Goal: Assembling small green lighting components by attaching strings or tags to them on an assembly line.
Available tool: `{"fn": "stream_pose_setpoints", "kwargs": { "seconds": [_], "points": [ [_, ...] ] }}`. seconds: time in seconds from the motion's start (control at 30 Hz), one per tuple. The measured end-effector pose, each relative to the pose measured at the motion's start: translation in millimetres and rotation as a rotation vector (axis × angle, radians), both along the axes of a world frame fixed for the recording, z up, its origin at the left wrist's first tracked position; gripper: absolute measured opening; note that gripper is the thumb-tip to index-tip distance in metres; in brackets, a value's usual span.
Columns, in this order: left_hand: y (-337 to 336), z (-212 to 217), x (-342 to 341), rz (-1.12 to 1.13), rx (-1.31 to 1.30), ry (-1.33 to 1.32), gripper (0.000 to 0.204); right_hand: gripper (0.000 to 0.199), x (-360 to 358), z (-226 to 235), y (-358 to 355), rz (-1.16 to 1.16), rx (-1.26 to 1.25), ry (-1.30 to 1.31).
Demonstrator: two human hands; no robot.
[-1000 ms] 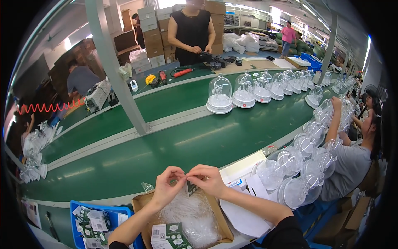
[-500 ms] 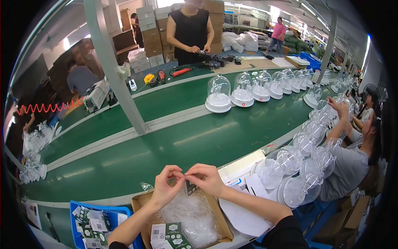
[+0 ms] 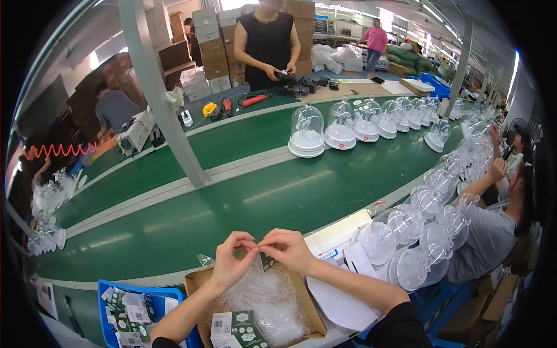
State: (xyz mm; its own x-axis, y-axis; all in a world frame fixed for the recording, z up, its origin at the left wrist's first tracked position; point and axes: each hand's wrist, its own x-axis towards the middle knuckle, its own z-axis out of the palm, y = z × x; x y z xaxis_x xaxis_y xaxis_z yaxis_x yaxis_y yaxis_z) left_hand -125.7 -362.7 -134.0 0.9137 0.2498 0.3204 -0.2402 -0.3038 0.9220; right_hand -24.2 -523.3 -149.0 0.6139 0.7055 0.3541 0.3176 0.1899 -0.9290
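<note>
– Above the open carton [image 3: 311, 313], what do the left hand [image 3: 233, 261] and right hand [image 3: 290, 252] do?
– Thumbs and fingertips meet, apparently pinching one green card [image 3: 267, 263], which hangs just beneath.
– And around them?
– Clear filaments [image 3: 278, 316] lie inside the carton; a blue bin [image 3: 105, 319] of cards [image 3: 136, 307] stands left.

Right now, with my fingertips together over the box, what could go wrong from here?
The green card hangs by the fingertips of your left hand and right hand; if it slips, it might fall among the clear strands in the cardboard box. Clear domes crowd together near your right forearm, so a wide swing could knock one. Loose cards lie at the box's near end, where a dropped one might mix in.
</note>
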Motion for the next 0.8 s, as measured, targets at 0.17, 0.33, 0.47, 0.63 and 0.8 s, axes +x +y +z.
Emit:
{"fn": "stream_pose_setpoints", "kwargs": {
  "seconds": [0.17, 0.33, 0.47, 0.63, 0.8],
  "points": [
    [1.5, -1.6, -0.2, 0.032, 0.033, 0.041, 0.023, 0.01, -6.3, 0.8, -0.5, -0.118, -0.031, -0.296],
    [5.6, -4.2, -0.3, -0.021, -0.1, 0.108, 0.021, 0.012, -10.2, 2.2, -1.4, -0.161, -0.036, -0.467],
    [6.3, 1.8, 5.3, -0.061, -0.26, 0.102, 0.021, 0.01, -8.4, 3.4, 1.2, -0.158, -0.034, -0.246],
    [5.7, 7.0, 3.5, -0.079, -0.186, 0.12, 0.022, 0.01, -7.0, 8.6, -2.0, -0.125, -0.031, -0.053],
    [9.4, -0.2, 3.2, -0.094, -0.152, 0.134, 0.023, 0.008, -7.2, 7.6, 0.7, -0.071, 0.005, -0.205]
  ]
}}
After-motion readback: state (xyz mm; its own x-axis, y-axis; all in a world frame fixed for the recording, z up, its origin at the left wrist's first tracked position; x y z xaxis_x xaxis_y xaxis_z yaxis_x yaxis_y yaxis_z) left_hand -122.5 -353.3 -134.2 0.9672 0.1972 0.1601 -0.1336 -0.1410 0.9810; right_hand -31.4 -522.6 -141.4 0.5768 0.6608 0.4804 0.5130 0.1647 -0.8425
